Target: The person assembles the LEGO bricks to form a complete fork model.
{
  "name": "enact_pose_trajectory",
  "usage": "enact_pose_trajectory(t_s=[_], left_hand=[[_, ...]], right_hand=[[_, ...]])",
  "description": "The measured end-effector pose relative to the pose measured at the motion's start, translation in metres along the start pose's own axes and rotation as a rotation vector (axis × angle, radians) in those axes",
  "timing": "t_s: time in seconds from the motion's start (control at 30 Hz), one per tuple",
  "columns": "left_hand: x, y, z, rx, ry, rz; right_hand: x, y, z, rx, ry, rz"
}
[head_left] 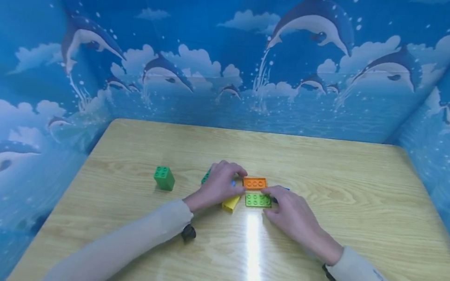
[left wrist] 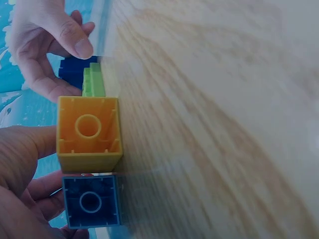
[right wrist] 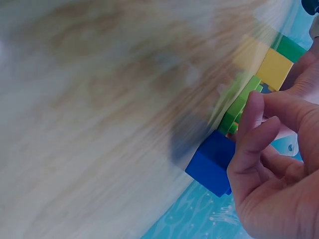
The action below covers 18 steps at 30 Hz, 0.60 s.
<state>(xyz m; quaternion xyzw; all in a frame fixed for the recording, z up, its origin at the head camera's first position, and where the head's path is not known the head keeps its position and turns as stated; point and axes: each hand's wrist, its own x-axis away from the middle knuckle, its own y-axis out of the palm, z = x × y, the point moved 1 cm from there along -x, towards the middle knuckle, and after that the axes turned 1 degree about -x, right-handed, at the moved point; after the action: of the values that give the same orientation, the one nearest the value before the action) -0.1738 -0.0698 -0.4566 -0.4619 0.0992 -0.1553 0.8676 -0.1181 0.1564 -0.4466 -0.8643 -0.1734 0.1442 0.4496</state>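
Observation:
My left hand (head_left: pixel 220 182) arches over a yellow brick (head_left: pixel 231 203) and a blue brick (left wrist: pixel 91 201). Its thumb and forefinger bracket the left end of an orange brick (head_left: pixel 255 183), which shows its hollow, tubed side. The left wrist view hides that grip behind the yellow brick. From the other side, my right hand (head_left: pixel 293 214) reaches in, forefinger at the orange brick's near right corner, thumb spread away. A lime green brick (head_left: pixel 258 200) lies studs up below the orange one. Beside the right fingers sits a dark blue brick (right wrist: pixel 213 162), partly covered in the head view.
A tall green brick (head_left: pixel 164 178) stands apart on the left. Another green brick (head_left: pixel 205 176) shows partly behind the left hand. The wooden table (head_left: pixel 332 163) meets dolphin-printed blue walls (head_left: pixel 205 25) at the back and sides.

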Motion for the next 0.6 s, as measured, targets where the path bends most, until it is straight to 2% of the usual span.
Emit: enact_pose_trajectory(t_s=[0.17, 0.33, 0.6], left_hand=[[-0.007, 0.004, 0.002, -0.035, -0.012, -0.027], [-0.012, 0.006, 0.003, -0.031, -0.026, -0.067], [-0.013, 0.005, 0.005, -0.014, -0.040, -0.083]], right_hand=[[-0.001, -0.001, 0.003, 0.013, -0.012, -0.005], [-0.002, 0.001, 0.006, 0.038, -0.038, -0.017], [0.001, 0.003, 0.006, 0.072, -0.065, -0.046]])
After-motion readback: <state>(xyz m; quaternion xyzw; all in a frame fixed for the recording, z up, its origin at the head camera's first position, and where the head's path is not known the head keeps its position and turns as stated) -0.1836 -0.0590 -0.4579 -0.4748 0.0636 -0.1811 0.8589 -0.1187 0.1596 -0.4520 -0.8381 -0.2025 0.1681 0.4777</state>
